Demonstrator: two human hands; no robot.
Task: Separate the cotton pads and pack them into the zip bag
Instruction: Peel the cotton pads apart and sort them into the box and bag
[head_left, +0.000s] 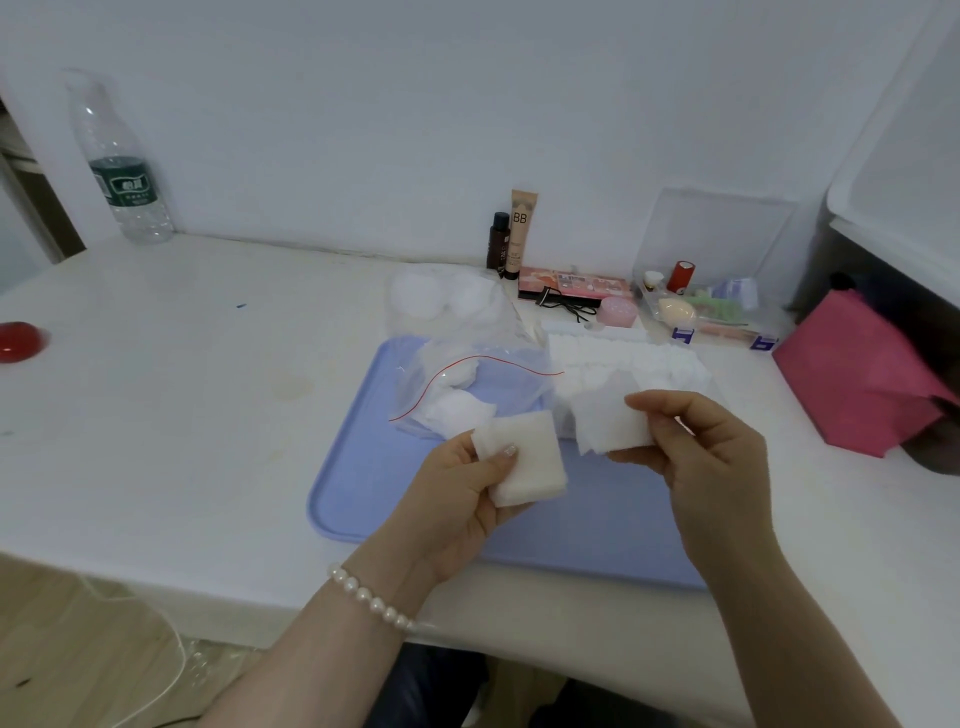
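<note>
Above a blue tray (363, 493), my left hand (457, 499) grips a thick stack of square white cotton pads (524, 462), thumb on top. Just to its right, my right hand (711, 457) pinches a thin cotton pad (608, 421) between thumb and fingers. The two pieces are apart. A clear zip bag (467, 384) with a red seal line lies on the tray's far side, its mouth facing right, with a few white pads inside. More white pads (623, 358) sit in a clear pack behind my right hand.
On the white table stand a water bottle (122, 171) at far left, a red round object (18, 340) at the left edge, cosmetic tubes (519, 234), a palette (571, 286), a clear organiser box (711, 301) and a pink box (857, 374) at right. A bag of round pads (441, 296) lies behind the tray.
</note>
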